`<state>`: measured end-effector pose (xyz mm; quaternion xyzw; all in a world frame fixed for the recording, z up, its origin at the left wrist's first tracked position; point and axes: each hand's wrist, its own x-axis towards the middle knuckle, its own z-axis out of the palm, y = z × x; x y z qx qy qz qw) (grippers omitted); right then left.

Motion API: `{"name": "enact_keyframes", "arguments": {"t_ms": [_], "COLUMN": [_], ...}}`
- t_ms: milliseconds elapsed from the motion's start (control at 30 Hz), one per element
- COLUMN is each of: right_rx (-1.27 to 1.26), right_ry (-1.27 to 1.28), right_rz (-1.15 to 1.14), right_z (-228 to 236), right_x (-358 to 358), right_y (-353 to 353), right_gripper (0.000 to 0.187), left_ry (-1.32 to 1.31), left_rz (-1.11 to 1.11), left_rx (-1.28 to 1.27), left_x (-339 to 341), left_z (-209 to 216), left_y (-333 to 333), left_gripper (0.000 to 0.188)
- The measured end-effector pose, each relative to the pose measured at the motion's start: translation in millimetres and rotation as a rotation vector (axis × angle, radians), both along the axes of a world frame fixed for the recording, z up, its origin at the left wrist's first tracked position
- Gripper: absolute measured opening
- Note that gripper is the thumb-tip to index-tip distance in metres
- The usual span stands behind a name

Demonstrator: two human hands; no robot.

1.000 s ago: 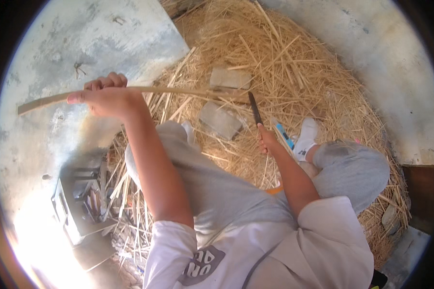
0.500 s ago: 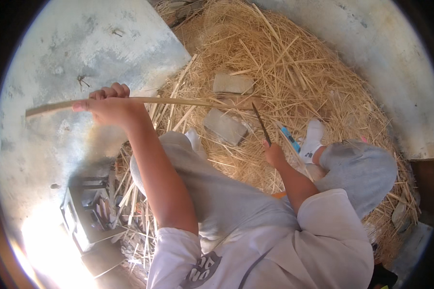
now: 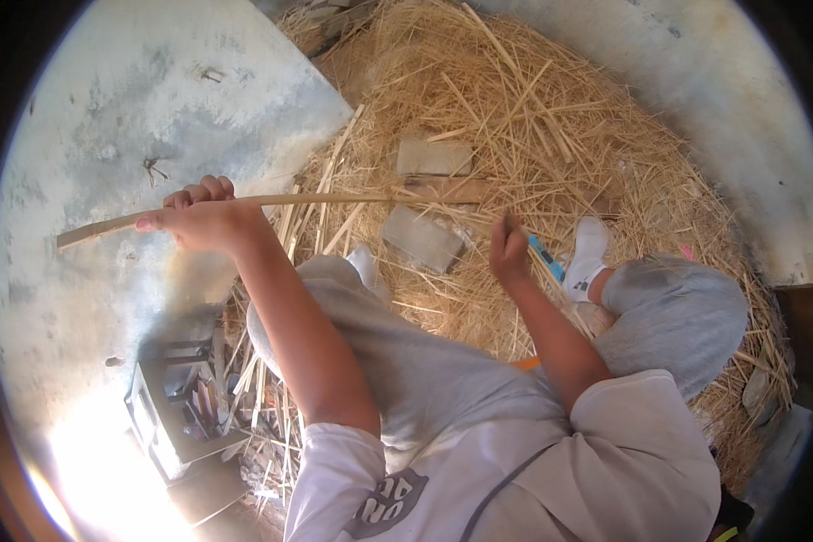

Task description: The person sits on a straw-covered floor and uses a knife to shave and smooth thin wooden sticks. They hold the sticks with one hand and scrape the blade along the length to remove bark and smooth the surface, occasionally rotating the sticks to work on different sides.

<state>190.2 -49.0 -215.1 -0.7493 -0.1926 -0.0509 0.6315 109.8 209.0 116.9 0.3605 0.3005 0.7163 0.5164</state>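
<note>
Change: since a moment ago, my right hand (image 3: 509,250) has drawn in closer to my body, and the dark blade that stood up from it then is now mostly hidden behind my fist; my left hand (image 3: 203,217) has kept the strip level at about the same height.
Left hand: raised out to my left, fingers curled tight around a long thin bamboo strip (image 3: 244,204), thumb pointing left along it.
Strip: pale, slightly bowed, running from its free end over the concrete floor (image 3: 154,99) on the left across to the straw pile (image 3: 533,126) in the middle.
Below my left arm: a small open metal box (image 3: 167,415) holding short sticks, standing on the floor in bright sun.
Centre: two flat grey blocks (image 3: 423,238) lying on the straw, just beyond my knees.
Right hand: fist closed on a tool handle; a blue bit (image 3: 546,258) shows just beside it, and I cannot tell how much blade is out.
Right side: my white-socked foot (image 3: 589,256) and grey-trousered knee resting on straw.
Progress: as I judge it, the thick litter of shavings suggests many strips already worked; this one is in hand, with blade and strip apart.
</note>
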Motion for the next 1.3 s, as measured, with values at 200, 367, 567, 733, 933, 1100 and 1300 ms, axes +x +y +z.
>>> {"name": "enact_keyframes", "arguments": {"t_ms": [200,367,567,733,933,1100,1300], "right_rx": [-0.173,-0.288,-1.071,-0.925,-1.161,-1.129,-1.116], "right_ry": [1.592,1.311,0.493,0.031,0.333,0.444,0.534], "right_rz": [0.415,0.456,0.412,-0.352,-0.235,-0.219,-0.139], "right_z": [-92.6,-46.8,-65.4,-67.1,-93.7,-97.8,-48.5], "right_x": [-23.3,19.6,3.2,3.1,1.2,13.4,34.3], "right_y": [-37.5,-24.0,-27.4,-53.2,-90.9,-84.8,-52.3], "right_gripper": [0.068,0.069,0.06,0.041,0.038,0.036,0.041], "left_ry": [0.075,0.017,-0.016,0.037,-0.031,-0.117,-0.298], "left_rz": [-0.033,-0.026,0.05,0.121,0.155,0.183,-0.443], "left_rx": [0.054,0.038,0.093,0.055,0.18,0.24,0.558], "left_x": [6.2,-4.5,-35.4,-54.4,-118.6,-171.0,-252.3], "left_z": [-11.0,11.7,56.9,60.8,71.0,78.2,62.2], "left_y": [-7.6,-10.0,-23.0,-18.9,-12.3,-16.8,12.8], "left_gripper": [0.061,0.06,0.059,0.056,0.056,0.056,0.056]}}
